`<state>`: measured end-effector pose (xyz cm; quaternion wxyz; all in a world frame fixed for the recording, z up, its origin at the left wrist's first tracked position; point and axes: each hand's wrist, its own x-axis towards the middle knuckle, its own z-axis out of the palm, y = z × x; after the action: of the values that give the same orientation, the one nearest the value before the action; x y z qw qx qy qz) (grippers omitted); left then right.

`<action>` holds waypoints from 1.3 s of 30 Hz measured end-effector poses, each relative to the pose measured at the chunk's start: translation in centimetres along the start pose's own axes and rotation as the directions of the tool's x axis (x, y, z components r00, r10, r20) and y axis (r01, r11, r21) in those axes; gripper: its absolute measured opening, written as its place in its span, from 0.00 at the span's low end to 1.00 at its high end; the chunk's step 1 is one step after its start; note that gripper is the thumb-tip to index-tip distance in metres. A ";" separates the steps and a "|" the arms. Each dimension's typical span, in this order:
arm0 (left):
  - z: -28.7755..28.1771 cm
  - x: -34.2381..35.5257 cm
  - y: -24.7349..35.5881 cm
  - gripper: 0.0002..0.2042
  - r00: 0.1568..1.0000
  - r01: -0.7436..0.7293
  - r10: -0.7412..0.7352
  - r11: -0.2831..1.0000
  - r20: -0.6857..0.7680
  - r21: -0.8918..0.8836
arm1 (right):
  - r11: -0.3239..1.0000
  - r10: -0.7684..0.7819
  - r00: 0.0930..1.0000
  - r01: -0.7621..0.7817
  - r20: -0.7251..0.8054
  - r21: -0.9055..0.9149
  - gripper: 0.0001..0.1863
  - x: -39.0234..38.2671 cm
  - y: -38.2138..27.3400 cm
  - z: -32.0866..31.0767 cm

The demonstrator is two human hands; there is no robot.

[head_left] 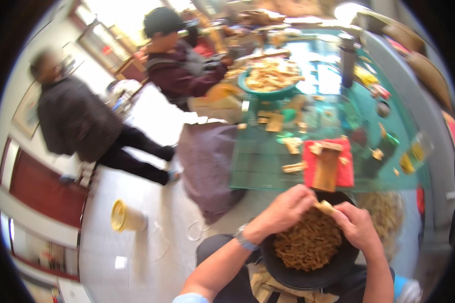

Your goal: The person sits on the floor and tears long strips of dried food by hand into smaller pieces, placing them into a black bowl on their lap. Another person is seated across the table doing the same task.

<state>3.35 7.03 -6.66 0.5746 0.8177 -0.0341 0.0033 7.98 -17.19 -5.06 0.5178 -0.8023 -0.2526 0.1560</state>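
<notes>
Head view: left hand [292, 206] and right hand [358, 223] pinch opposite ends of a pale strip [325, 207], long axis running between them. Below both: dark bowl [274, 263], brown pieces [308, 242] inside.

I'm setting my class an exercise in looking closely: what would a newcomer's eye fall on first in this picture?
Probably the dark bowl of brown pieces, low and right of centre, where the left hand and right hand pinch a pale piece above it. Next, the bright red mat beneath a wooden board at the near edge of the green table; farther back, the green basin heaped with pale strips.
</notes>
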 end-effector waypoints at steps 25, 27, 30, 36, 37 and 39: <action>4.9 -8.7 5.3 0.17 0.545 0.402 -0.476 0.871 0.690 0.283 | 0.895 -0.293 0.833 0.412 0.469 -0.173 0.13 -7.4 1.4 1.1; 3.9 -9.2 6.2 0.17 0.461 0.383 -0.497 0.859 0.735 0.340 | 0.907 -0.316 0.805 0.412 0.501 -0.089 0.13 -7.7 0.9 1.2; 2.9 -10.3 5.8 0.16 0.402 0.461 -0.476 0.843 0.782 0.277 | 0.917 -0.327 0.770 0.399 0.548 -0.013 0.13 -8.0 -0.5 1.4; 0.7 -11.1 7.6 0.18 0.322 0.639 -0.521 0.736 0.790 0.225 | 0.931 -0.270 0.759 0.363 0.593 -0.041 0.15 -8.1 -2.3 1.7; 0.5 -11.2 7.3 0.19 0.355 0.618 -0.518 0.755 0.779 0.221 | 0.935 -0.259 0.771 0.351 0.582 -0.049 0.15 -8.0 -2.5 1.7; 0.5 -11.3 7.2 0.20 0.430 0.586 -0.527 0.781 0.733 0.218 | 0.940 -0.240 0.789 0.334 0.566 -0.067 0.16 -7.8 -2.6 1.7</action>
<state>-8.41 4.76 -0.58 0.5007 0.6833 -0.0010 -0.5313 0.02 -19.46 -3.50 0.3732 -0.7151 -0.5219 0.2777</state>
